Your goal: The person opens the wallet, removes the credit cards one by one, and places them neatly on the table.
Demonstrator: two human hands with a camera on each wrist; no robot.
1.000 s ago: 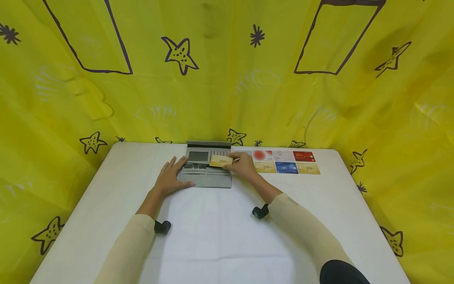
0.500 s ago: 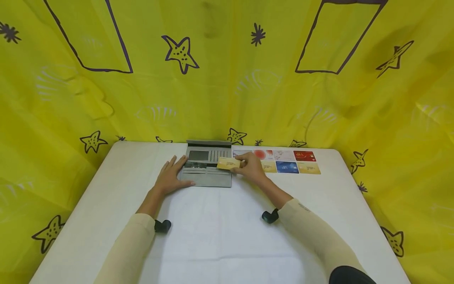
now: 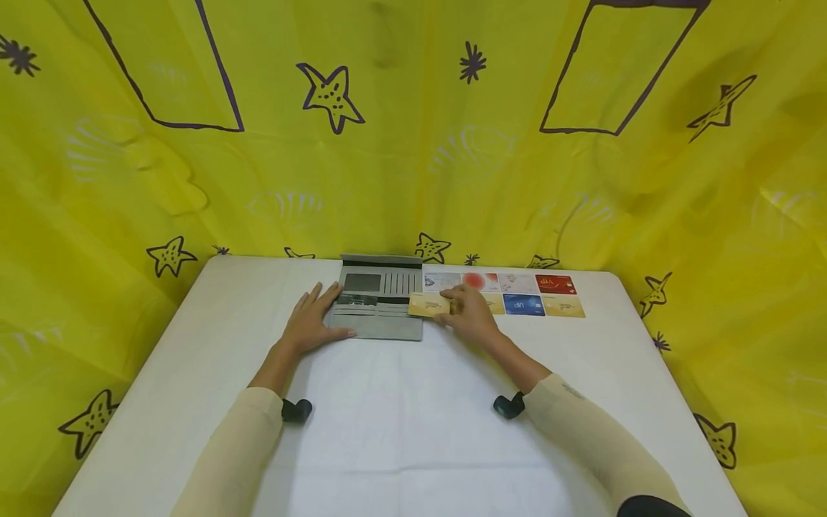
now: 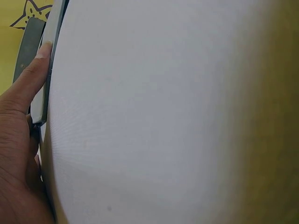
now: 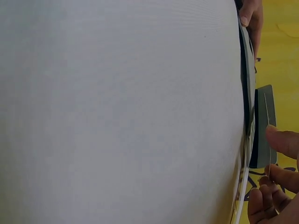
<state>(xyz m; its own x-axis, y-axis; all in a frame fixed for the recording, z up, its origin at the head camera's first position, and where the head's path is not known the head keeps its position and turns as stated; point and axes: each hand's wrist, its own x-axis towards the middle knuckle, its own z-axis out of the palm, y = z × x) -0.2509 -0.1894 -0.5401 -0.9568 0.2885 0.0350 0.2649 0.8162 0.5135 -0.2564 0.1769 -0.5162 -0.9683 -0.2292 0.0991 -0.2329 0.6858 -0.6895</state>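
An open grey wallet (image 3: 388,330) lies at the far side of the table, with a dark card (image 3: 357,299) tucked in a slot on its left. My left hand (image 3: 309,323) rests on the wallet's left side, fingers straight and spread; its thumb (image 4: 43,52) presses along the near edge in the left wrist view. Between thumb and fingers, my right hand (image 3: 473,316) pinches a gold card (image 3: 426,304), which overlaps the wallet's right edge in the head view. The right wrist view shows that card edge-on, above the table.
Right of the wallet, cards lie in two rows: a red VIP card (image 3: 555,284), a blue VIP card (image 3: 523,304), a gold one (image 3: 564,306) and several more, one partly behind my right hand. A yellow patterned curtain (image 3: 388,179) hangs behind the table's far edge.
My right hand has carried the gold card rightward and slightly nearer, from over the wallet's middle to its right edge. The left hand and wallet have stayed in place.
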